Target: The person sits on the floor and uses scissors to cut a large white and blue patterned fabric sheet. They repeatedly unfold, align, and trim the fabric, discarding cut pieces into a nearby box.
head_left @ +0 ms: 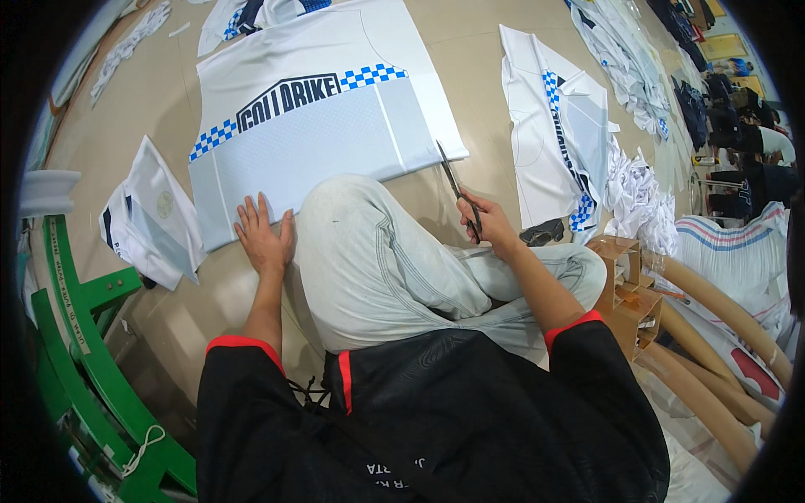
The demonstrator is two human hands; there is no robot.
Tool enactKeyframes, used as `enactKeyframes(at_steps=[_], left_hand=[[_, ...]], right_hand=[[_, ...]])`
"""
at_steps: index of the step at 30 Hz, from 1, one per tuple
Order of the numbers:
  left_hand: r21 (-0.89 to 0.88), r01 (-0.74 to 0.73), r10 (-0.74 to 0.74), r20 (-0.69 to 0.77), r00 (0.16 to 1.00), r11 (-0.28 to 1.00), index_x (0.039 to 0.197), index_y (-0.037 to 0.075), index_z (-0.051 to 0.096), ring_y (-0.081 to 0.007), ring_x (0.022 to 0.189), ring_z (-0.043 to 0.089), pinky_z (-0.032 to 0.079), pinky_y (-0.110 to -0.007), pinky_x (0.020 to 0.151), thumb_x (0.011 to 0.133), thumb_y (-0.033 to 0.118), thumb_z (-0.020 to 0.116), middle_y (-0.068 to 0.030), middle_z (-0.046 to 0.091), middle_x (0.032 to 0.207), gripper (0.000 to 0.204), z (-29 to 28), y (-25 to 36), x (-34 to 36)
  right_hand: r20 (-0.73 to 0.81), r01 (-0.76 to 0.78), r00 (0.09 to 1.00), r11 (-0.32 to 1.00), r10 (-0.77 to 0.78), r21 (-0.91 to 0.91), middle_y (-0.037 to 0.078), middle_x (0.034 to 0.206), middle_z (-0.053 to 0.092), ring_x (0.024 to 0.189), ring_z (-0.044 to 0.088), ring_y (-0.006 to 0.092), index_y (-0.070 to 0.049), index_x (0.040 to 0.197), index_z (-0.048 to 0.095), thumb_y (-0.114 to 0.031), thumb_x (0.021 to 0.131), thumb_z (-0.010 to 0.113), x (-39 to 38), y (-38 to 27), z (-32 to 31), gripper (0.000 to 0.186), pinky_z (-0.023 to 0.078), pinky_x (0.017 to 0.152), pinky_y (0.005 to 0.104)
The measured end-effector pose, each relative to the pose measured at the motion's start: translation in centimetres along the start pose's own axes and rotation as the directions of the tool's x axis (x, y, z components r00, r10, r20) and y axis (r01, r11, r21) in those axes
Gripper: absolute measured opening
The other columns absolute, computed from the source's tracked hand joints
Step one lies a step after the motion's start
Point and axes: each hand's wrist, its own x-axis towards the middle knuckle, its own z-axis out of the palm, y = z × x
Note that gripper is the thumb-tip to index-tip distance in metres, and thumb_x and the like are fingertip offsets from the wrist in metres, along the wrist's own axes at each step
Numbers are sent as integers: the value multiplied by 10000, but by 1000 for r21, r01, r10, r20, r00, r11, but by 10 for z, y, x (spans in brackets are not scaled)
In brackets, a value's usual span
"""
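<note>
A large printed fabric panel lies spread on the floor before my crossed legs. It is white and pale grey, with a blue-and-white checkered band and dark lettering. My left hand rests on its near left edge, fingers spread. Dark-handled scissors are gripped in my right hand, fingers through the handles. Their blades point away from me, and the tips reach the panel's near right corner. Whether fabric sits between the blades I cannot tell.
A smaller printed piece lies to the right, another folded piece to the left. White scraps are heaped at right, near a cardboard box, long cardboard tubes and a white sack. At left stands a green frame.
</note>
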Motion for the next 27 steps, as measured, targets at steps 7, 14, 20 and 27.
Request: enactKeyframes(at_steps=[7, 14, 20, 27], left_hand=[[10, -3, 3, -1, 1000, 1000, 1543, 161, 359, -313, 1515, 184, 118, -505, 1222, 934, 570, 538, -130, 265, 1623, 755, 0, -1, 0], [-1, -6, 6, -3, 1000, 1000, 1539, 157, 368, -320, 1510, 199, 128, -509, 1218, 932, 569, 544, -132, 272, 1621, 755, 0, -1, 0], [-7, -3, 3, -2, 1000, 1000, 1538, 156, 370, -322, 1509, 199, 118, -499, 1223, 932, 563, 542, -132, 273, 1620, 750, 0, 0, 0], [-6, -5, 5, -16, 1000, 1000, 1538, 157, 370, -326, 1506, 208, 126, -505, 1221, 931, 557, 550, -130, 279, 1618, 749, 0, 0, 0]], right_hand=[[-11, 14, 1000, 999, -13, 42, -12, 761, 557, 557, 496, 79, -106, 1431, 537, -468, 882, 736, -1, -2, 0, 687, 415, 482, 256], [-1, 13, 1000, 999, -13, 45, -12, 736, 541, 537, 485, 80, -90, 1443, 517, -462, 886, 738, -1, -3, 1, 706, 394, 465, 251], [1, 26, 1000, 1000, -26, 13, -9, 713, 531, 524, 485, 76, -90, 1446, 514, -451, 880, 747, -5, -3, 2, 710, 392, 446, 254], [16, 23, 1000, 1000, -23, -19, -15, 711, 531, 507, 481, 75, -85, 1440, 516, -423, 905, 728, -5, 1, 1, 667, 389, 440, 244]])
